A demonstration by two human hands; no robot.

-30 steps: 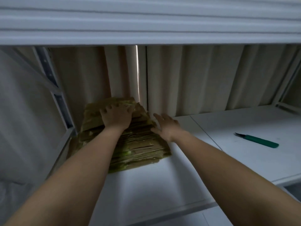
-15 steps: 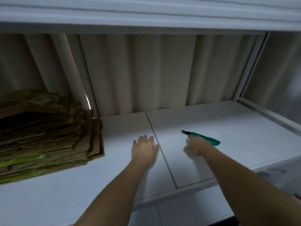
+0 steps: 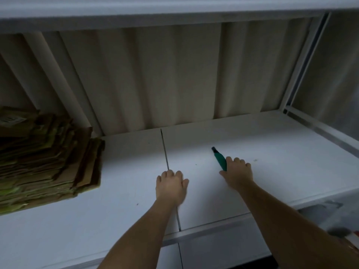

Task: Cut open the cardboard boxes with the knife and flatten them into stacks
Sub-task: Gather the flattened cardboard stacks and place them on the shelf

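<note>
Now the right hand (image 3: 238,172) has curled its fingers around the green-handled knife (image 3: 220,159), while the left hand (image 3: 171,184), fingers relaxed, has left the flattened brown cardboard stack (image 3: 48,158), so more cutting looks next.

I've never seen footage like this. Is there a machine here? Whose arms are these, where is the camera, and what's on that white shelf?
There is no machine: these are a person's two bare arms, filmed by a camera worn on the head that looks forward and down. The white shelf carries a stack of flattened cardboard at the left. The right hand has its fingers curled over the handle of a green knife, whose dark tip points away from the person. The left hand rests on the shelf and holds nothing.
</note>
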